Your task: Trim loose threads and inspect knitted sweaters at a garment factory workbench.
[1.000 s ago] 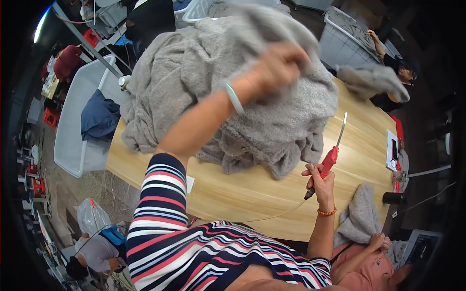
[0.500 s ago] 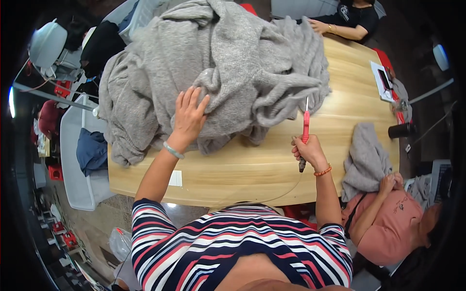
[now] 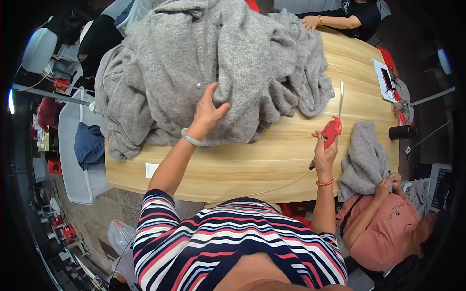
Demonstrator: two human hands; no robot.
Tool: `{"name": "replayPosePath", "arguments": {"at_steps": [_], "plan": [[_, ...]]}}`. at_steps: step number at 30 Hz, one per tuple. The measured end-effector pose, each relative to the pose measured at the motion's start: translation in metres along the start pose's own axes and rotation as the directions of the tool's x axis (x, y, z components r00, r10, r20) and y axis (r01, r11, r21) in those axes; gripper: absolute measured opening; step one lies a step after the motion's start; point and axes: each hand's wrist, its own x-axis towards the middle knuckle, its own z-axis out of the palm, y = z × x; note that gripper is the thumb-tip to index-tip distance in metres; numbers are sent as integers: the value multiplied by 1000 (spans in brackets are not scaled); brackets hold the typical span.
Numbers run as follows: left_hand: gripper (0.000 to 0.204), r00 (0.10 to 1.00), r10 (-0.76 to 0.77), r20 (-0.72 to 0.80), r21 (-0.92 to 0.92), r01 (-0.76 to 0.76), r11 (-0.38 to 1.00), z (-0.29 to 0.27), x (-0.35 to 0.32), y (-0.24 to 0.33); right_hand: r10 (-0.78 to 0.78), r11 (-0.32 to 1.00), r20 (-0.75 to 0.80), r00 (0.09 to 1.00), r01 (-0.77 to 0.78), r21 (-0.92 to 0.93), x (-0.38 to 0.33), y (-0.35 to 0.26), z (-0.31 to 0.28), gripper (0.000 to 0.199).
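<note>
A big heap of grey knitted fabric (image 3: 213,68) covers the far half of the wooden table (image 3: 272,160). My left hand (image 3: 208,112), with a pale bangle at the wrist, rests flat on the near side of the heap, fingers spread. My right hand (image 3: 324,151) is closed around the handle of a red tool (image 3: 333,131) with a thin metal blade pointing up and a cord trailing off the table edge. The tool stands just right of the heap, apart from it.
A person in a pink top at the lower right holds a smaller grey knit piece (image 3: 363,160). Another person's hand (image 3: 310,22) touches the heap at the far side. A black cup (image 3: 401,132), a tablet (image 3: 386,80) and a white bin (image 3: 80,145) with blue cloth are around the table.
My left hand has come down from lifting the fabric and now lies on the heap. The heap has settled flat on the table. My right hand keeps the red tool upright.
</note>
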Motion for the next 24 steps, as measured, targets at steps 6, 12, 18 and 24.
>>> {"name": "replayPosePath", "arguments": {"at_steps": [6, 12, 18, 24], "plan": [[65, 827, -35, 561, -741, 520, 425, 49, -43, 32, -52, 962, 244, 968, -17, 273, 1, -37, -4, 24], [56, 613, 230, 756, -520, 776, -357, 113, -49, 29, -26, 969, 327, 945, -57, 240, -7, -28, -15, 37], [50, 719, 41, 694, -583, 595, -554, 133, -56, 27, -9, 968, 268, 963, -59, 245, -25, -19, -44, 47], [39, 834, -157, 529, -849, 519, -104, 89, -50, 75, -26, 964, 277, 960, -49, 260, -31, -6, -63, 50]]}}
